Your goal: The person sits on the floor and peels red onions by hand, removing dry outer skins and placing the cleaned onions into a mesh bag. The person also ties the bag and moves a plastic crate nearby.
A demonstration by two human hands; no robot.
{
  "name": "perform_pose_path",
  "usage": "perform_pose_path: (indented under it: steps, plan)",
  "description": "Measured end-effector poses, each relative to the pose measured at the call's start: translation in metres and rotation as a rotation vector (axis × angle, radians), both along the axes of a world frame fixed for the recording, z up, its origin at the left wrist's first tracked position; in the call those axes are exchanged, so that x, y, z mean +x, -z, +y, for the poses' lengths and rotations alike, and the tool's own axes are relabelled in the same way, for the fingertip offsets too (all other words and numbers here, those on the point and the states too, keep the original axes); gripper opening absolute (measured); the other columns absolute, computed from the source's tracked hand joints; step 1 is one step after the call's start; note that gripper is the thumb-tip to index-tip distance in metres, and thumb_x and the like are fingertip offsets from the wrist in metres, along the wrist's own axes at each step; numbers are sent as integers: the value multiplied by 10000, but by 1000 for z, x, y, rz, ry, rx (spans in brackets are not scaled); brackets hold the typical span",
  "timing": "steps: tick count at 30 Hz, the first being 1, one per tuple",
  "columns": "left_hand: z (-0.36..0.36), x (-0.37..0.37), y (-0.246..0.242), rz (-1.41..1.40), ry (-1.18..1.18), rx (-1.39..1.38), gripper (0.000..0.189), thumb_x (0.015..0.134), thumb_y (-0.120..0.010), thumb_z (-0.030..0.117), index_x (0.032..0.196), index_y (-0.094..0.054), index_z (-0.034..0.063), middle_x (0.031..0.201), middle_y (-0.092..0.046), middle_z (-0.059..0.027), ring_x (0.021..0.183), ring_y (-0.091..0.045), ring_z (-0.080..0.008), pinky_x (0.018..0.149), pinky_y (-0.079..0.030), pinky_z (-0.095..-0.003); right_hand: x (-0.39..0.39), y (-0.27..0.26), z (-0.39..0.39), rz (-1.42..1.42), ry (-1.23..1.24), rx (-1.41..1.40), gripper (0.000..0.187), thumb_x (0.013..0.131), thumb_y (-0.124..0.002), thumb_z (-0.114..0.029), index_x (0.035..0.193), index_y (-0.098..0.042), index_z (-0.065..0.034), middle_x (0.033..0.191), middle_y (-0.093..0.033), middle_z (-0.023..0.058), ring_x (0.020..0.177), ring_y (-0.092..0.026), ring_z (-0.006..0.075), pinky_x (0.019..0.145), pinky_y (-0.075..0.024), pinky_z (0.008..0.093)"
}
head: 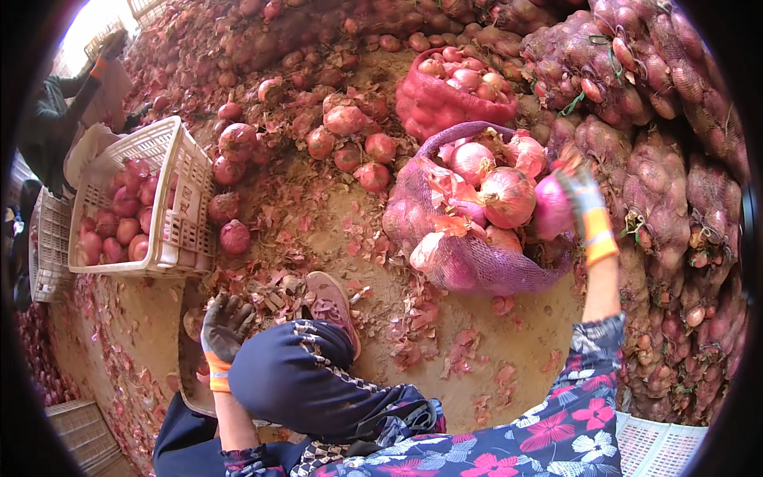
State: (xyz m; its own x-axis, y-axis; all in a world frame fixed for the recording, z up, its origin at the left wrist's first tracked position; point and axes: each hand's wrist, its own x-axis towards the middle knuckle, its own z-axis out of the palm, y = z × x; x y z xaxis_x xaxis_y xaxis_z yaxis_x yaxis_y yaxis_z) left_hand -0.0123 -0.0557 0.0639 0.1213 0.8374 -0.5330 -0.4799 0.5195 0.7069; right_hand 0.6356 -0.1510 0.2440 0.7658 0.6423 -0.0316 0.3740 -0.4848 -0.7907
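Note:
My right hand point(575, 191), in a grey glove with an orange cuff, is blurred at the right side of an open purple mesh bag point(489, 271). It touches a red onion point(551, 206); whether its fingers grip that onion cannot be made out. Large onions point(508, 197) with loose skins fill the bag's mouth. My left hand point(226, 325), gloved alike, is beside my knee with its fingers apart and nothing held. Below and beside it is a container point(189, 364), partly hidden by my arm and leg. Behind the purple bag stands a red mesh bag point(417, 98) full of smaller onions.
A white plastic crate point(173, 197) of onions stands at the left, with loose onions point(235, 237) beside it. Filled net sacks point(656, 185) are stacked along the right. Onion skins litter the floor. Another person point(53, 113) is at the upper left; a pale crate point(658, 444) is lower right.

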Motion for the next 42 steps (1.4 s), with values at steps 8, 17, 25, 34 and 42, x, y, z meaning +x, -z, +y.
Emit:
perform_pose_path:
  steps: [8,17,25,34,42]
  plan:
    - [4,11,12,-50,-93,-244,449,949,-504,344,1289,-520,50,1224,-591,-149,1049,-601,-326,925,-490,-458,90,70,-11,-76,17,325,707,900,-646,-164,1451,-256,45,1403,-438,160,1238,-449,225,1056,-350,335]
    - [6,11,25,-31,-211,-279,413,973,-469,287,1284,-509,18,1172,-594,-164,972,-633,-331,848,-551,-460,-292,96,85,-16,-892,306,443,824,-687,-123,1239,-570,-20,1216,-607,147,1073,-619,243,913,-499,334]
    - [33,25,39,-51,-166,-263,413,963,-516,235,1278,-496,-30,1159,-590,-209,990,-642,-346,840,-558,-434,-283,296,307,-516,-491,-206,721,723,-701,-356,1365,-467,-124,1400,-443,149,1266,-437,340,1042,-377,462]
    - [47,29,58,41,-104,-261,449,953,-528,272,1283,-474,-29,1199,-574,-231,1030,-629,-368,870,-543,-455,-296,295,435,-1031,-675,-805,760,723,-668,-435,1344,-433,-65,1362,-426,176,1270,-391,344,990,-376,460]
    - [38,37,75,-17,-64,-274,461,961,-523,273,1288,-469,-47,1192,-573,-226,1042,-629,-356,885,-547,-445,-378,242,264,-291,-1161,-1042,751,830,-572,-511,1437,-341,-135,1415,-433,151,1294,-434,302,1062,-335,450]
